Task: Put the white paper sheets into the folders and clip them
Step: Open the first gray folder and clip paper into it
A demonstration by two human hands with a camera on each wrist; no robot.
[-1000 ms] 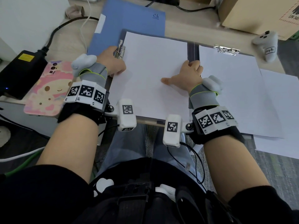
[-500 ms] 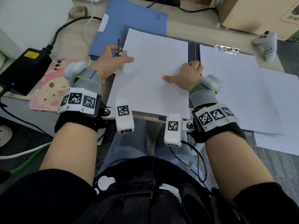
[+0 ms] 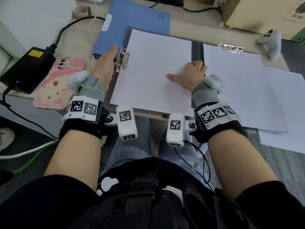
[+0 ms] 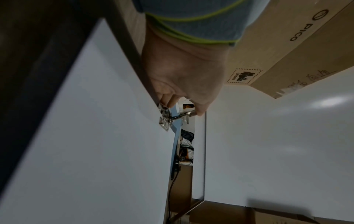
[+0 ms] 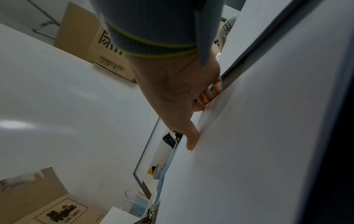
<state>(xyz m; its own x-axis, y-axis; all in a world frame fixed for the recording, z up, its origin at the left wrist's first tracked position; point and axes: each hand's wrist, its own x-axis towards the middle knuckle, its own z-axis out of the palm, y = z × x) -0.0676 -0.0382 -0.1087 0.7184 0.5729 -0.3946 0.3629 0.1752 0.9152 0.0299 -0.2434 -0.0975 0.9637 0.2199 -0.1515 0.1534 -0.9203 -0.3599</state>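
Note:
A white paper sheet [image 3: 155, 71] lies in the left half of an open dark grey folder [image 3: 195, 47]. At its left edge sits a metal clip [image 3: 122, 61] with its lever raised. My left hand [image 3: 113, 57] stands edge-on beside it; in the left wrist view the thumb tip is on the lever end [image 4: 188, 114] and curled fingers [image 4: 168, 103] touch the clip's base [image 4: 164, 121]. My right hand [image 3: 183, 70] holds the sheet's right edge by the spine, fingers curled over it and thumb laid flat on the paper [image 5: 249, 151].
The folder's right half carries another sheet [image 3: 239, 88] under a second clip [image 3: 230, 47]. Loose sheets [image 3: 288, 113] lie further right. A blue folder [image 3: 135, 19] lies behind, a pink phone [image 3: 61, 83] and black power adapter [image 3: 28, 68] at left, a cardboard box [image 3: 264, 12] and plush toy [image 3: 270, 42] at back right.
My left hand has come off the top of the clip and now stands at its left side, leaving the clip uncovered. The right hand has stayed on the sheet's edge.

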